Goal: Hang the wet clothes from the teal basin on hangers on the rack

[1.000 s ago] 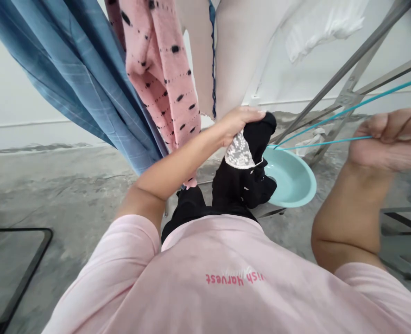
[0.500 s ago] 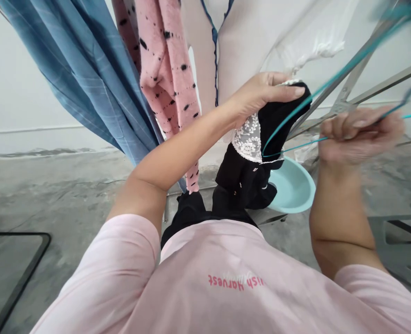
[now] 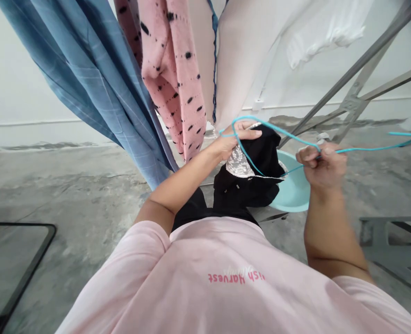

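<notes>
My left hand (image 3: 235, 140) is closed on the upper edge of a black garment (image 3: 249, 192) with white lace trim (image 3: 240, 162). The garment hangs below the hand, in front of my legs. A thin teal wire hanger (image 3: 278, 124) is gripped near its hooked end by my right hand (image 3: 325, 164), whose fingers are wrapped round it. The hanger's far end bends round close to my left hand. Its lower wire runs into the garment's lace-edged opening, and the part inside is hidden.
A light teal basin (image 3: 297, 197) stands behind the garment. Blue checked cloth (image 3: 97, 93) and a pink garment with black marks (image 3: 177, 88) hang at the left. Metal rack bars (image 3: 353, 99) cross the right side. A dark frame (image 3: 21, 278) lies at lower left.
Both hands have come lower and closer to me, the left also moving left with the garment. My right hand has swung left, bringing the hanger's far end over by my left hand.
</notes>
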The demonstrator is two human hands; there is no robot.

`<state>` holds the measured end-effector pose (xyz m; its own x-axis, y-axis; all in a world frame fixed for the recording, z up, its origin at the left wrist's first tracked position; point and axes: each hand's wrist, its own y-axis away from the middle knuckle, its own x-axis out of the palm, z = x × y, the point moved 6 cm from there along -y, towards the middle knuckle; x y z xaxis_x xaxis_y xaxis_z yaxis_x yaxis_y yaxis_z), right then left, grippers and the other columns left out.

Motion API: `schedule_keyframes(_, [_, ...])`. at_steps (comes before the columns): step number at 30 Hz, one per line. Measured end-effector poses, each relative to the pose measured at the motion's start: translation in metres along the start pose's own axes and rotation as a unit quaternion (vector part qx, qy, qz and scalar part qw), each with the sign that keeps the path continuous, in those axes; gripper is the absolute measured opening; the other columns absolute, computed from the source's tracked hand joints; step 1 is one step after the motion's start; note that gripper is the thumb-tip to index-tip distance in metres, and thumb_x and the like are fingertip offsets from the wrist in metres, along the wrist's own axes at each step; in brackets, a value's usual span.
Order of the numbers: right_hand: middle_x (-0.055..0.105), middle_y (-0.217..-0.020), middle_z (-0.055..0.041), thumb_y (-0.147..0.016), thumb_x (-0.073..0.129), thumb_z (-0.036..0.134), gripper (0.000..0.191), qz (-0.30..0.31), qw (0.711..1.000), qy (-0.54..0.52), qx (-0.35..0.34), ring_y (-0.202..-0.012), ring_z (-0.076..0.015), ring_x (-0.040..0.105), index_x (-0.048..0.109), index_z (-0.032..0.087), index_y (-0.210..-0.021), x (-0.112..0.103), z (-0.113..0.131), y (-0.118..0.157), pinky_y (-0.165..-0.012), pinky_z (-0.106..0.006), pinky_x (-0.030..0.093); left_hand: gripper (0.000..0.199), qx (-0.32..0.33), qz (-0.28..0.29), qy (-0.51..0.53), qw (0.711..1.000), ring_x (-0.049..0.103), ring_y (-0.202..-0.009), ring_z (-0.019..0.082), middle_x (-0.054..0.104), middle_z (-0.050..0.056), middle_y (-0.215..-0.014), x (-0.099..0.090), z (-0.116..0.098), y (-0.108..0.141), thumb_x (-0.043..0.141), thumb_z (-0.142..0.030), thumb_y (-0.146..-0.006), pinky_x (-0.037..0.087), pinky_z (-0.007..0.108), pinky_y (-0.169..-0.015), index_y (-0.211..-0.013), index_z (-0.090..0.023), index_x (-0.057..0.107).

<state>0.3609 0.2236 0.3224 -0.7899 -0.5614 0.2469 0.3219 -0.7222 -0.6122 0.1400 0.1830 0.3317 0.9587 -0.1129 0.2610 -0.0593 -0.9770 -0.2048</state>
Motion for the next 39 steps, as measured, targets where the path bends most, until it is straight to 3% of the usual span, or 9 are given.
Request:
schedule_keyframes(3, [0.046,-0.044,-0.0012,-0.067,0.071,0.033,0.023,-0.014,1.000,0.002,0.003,-0.036,-0.0057,0.032,0.067,0.015,-0.054,0.008,-0.012,0.014,-0.044,-0.026,0.025,0.022,-0.035,0.013,0.053,0.998,0.070,-0.084,0.019,0.069,0.000,-0.077,0.003,0.023,0.016,0.081,-0.027,-0.069,0.055,0.033,-0.084,-0.083,-0.016,0.070])
schedule_keyframes(6, [0.042,-0.043,0.0004,-0.070,0.071,0.032,0.020,-0.023,0.999,-0.002,0.023,-0.039,-0.0061,0.032,0.069,0.016,-0.059,0.019,-0.023,0.026,-0.044,-0.024,0.023,0.020,-0.053,-0.021,0.084,0.995,0.069,-0.086,0.020,0.069,0.000,-0.074,0.001,0.033,0.032,0.079,-0.026,-0.068,0.053,0.034,-0.087,-0.084,-0.017,0.072])
schedule_keyframes(12, [0.034,-0.041,0.0033,-0.071,0.073,0.044,0.032,-0.042,0.996,-0.017,0.074,-0.040,-0.0062,0.031,0.061,0.016,-0.058,0.033,-0.044,0.048,-0.045,-0.022,0.026,0.020,-0.061,-0.073,0.113,0.989,0.068,-0.074,0.015,0.067,-0.002,-0.071,-0.013,0.036,0.052,0.081,-0.023,-0.065,0.053,0.032,-0.082,-0.080,-0.017,0.070])
schedule_keyframes(17, [0.043,-0.045,0.0010,-0.069,0.071,0.035,0.025,-0.049,0.996,0.023,0.078,-0.043,-0.0069,0.036,0.063,0.015,-0.057,0.024,-0.051,0.057,-0.046,-0.022,0.029,0.026,-0.050,-0.060,0.093,0.993,0.066,-0.067,0.014,0.069,-0.001,-0.074,-0.019,0.036,0.056,0.083,-0.031,-0.066,0.055,0.030,-0.072,-0.086,-0.019,0.071])
schedule_keyframes(22, [0.057,-0.053,-0.0039,-0.067,0.064,0.025,0.016,-0.068,0.993,0.085,0.035,-0.042,-0.0072,0.037,0.069,0.014,-0.057,0.016,-0.038,0.059,-0.045,-0.022,0.027,0.029,-0.016,-0.070,0.024,0.997,0.069,-0.072,0.017,0.072,0.002,-0.080,-0.025,0.033,0.058,0.082,-0.038,-0.069,0.057,0.030,-0.070,-0.089,-0.019,0.072])
schedule_keyframes(25, [0.058,-0.052,-0.0043,-0.064,0.063,0.021,0.013,-0.084,0.991,0.099,-0.009,-0.044,-0.0090,0.042,0.066,0.014,-0.053,0.015,-0.024,0.059,-0.047,-0.024,0.032,0.025,-0.017,-0.077,0.007,0.997,0.068,-0.073,0.017,0.072,0.001,-0.079,-0.032,0.037,0.057,0.080,-0.034,-0.071,0.056,0.030,-0.071,-0.089,-0.019,0.072])
schedule_keyframes(30, [0.057,-0.052,-0.0034,-0.068,0.063,0.020,0.018,-0.084,0.973,0.198,-0.077,-0.053,-0.0142,0.055,0.061,0.015,-0.051,0.015,-0.001,0.063,-0.055,-0.027,0.042,0.010,0.068,-0.167,-0.141,0.973,0.068,-0.086,0.016,0.073,-0.001,-0.085,-0.058,0.030,0.056,0.069,-0.018,-0.075,0.052,0.028,-0.084,-0.084,-0.020,0.073])
schedule_keyframes(34, [0.055,-0.052,-0.0032,-0.073,0.062,0.024,0.026,-0.043,0.964,0.253,-0.066,-0.054,-0.0157,0.056,0.056,0.015,-0.049,0.020,0.003,0.067,-0.054,-0.028,0.042,0.018,0.131,-0.222,-0.240,0.936,0.068,-0.094,0.016,0.075,0.000,-0.093,-0.072,0.019,0.058,0.060,-0.011,-0.078,0.050,0.027,-0.089,-0.086,-0.020,0.074])
schedule_keyframes(39, [0.055,-0.052,-0.0040,-0.071,0.061,0.030,0.026,-0.074,0.950,0.297,-0.057,-0.051,-0.0173,0.053,0.058,0.017,-0.049,0.020,0.006,0.070,-0.051,-0.031,0.039,0.015,0.137,-0.234,-0.230,0.935,0.067,-0.090,0.016,0.074,0.001,-0.091,-0.077,0.020,0.061,0.062,-0.013,-0.078,0.049,0.026,-0.084,-0.086,-0.019,0.072])
